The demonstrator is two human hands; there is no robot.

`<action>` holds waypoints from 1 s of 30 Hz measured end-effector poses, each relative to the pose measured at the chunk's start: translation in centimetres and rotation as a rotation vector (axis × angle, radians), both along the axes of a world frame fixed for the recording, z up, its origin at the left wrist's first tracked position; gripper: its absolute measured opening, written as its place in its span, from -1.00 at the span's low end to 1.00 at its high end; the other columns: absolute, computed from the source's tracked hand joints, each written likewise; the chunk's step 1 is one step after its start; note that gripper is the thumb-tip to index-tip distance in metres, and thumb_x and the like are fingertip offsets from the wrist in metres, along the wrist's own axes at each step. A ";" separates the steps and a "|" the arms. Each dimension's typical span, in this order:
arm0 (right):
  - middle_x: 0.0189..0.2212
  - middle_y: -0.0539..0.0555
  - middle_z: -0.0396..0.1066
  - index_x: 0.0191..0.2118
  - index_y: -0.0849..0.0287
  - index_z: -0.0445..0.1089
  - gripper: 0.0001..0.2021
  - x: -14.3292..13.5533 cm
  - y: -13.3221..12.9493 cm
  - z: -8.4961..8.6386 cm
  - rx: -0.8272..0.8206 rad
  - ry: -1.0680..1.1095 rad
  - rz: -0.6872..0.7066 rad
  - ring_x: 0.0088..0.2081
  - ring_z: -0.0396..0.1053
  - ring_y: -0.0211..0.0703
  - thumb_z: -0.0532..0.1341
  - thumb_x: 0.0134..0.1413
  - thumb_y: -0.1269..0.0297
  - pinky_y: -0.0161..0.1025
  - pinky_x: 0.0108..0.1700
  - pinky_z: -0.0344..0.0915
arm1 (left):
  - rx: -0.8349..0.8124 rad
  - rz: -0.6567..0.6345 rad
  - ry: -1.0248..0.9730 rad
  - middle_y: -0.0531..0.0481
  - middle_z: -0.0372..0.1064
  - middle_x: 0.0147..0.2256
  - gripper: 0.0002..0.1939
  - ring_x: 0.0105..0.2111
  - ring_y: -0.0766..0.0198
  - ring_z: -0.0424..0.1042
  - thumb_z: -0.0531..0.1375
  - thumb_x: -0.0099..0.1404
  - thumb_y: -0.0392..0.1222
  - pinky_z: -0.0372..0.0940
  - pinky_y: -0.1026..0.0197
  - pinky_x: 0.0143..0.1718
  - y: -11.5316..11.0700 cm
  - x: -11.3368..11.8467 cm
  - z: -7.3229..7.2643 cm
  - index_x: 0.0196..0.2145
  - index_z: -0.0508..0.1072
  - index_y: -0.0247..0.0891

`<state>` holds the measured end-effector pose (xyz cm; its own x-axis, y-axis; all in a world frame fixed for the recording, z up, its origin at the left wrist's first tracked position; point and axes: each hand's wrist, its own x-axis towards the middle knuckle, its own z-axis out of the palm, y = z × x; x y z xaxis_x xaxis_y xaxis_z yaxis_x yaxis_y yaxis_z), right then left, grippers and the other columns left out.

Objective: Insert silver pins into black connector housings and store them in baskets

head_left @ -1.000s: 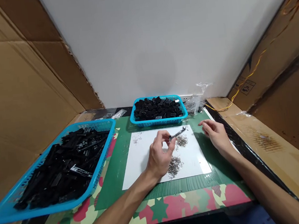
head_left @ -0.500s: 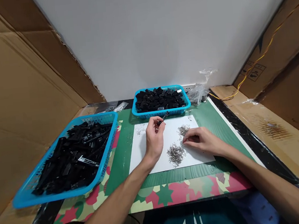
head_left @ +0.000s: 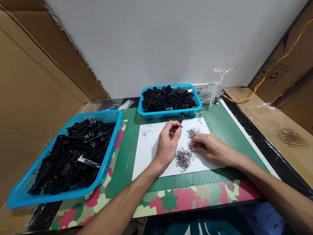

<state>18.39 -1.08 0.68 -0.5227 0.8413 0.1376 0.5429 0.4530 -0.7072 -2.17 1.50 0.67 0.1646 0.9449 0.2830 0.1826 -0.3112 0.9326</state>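
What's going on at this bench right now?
A person works with both bare hands over a white sheet. The left hand holds a slim black part above it. The right hand has its fingertips by two piles of small metal pieces, a larger near pile and a smaller far pile; whether it pinches one is too small to tell. Black parts fill a left basket and a back basket.
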 end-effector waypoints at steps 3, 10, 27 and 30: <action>-0.30 0.06 0.55 -0.23 0.16 0.53 -0.83 1.1 0.4 0.5 -0.040 0.072 -0.069 -0.30 0.43 -0.15 0.20 0.35 0.27 -0.25 -0.24 0.27 | -0.018 0.000 -0.007 0.03 0.37 -0.27 -0.88 -0.29 0.27 0.32 0.16 0.44 -0.14 0.22 0.23 -0.25 0.0 0.0 0.1 -0.18 0.44 -0.23; -0.50 0.03 0.47 -0.29 0.22 0.59 -0.73 3.9 3.4 -0.7 0.036 0.077 -0.504 -0.48 0.28 -0.18 0.25 0.21 0.13 -0.25 -0.40 0.13 | -0.044 -0.032 0.016 0.04 0.36 -0.29 -0.84 -0.35 0.29 0.26 0.13 0.46 -0.12 0.18 0.23 -0.30 -0.2 0.0 0.1 -0.19 0.46 -0.22; -0.40 0.09 0.55 -0.35 0.24 0.54 -0.65 4.1 6.1 -0.9 -0.133 0.098 -0.314 -0.40 0.42 -0.13 0.28 0.15 -0.01 -0.27 -0.38 0.25 | 0.003 -0.050 0.118 -0.01 0.40 -0.23 -0.80 -0.37 0.31 0.30 0.14 0.47 -0.16 0.19 0.23 -0.32 -0.3 -0.1 0.2 -0.20 0.55 -0.24; -0.39 0.11 0.56 -0.32 0.24 0.57 -0.63 4.2 5.6 -1.0 -0.126 0.108 -0.315 -0.40 0.42 -0.11 0.31 0.13 -0.03 -0.25 -0.37 0.26 | 0.002 -0.075 0.132 -0.02 0.40 -0.20 -0.80 -0.37 0.31 0.31 0.16 0.45 -0.19 0.21 0.22 -0.31 -0.5 0.0 0.3 -0.17 0.61 -0.21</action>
<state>22.58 4.49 -0.31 -0.2231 0.9728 0.0623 0.5612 0.1804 -0.8077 -2.15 1.00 0.96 0.2704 0.9280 0.2562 0.2800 -0.3304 0.9013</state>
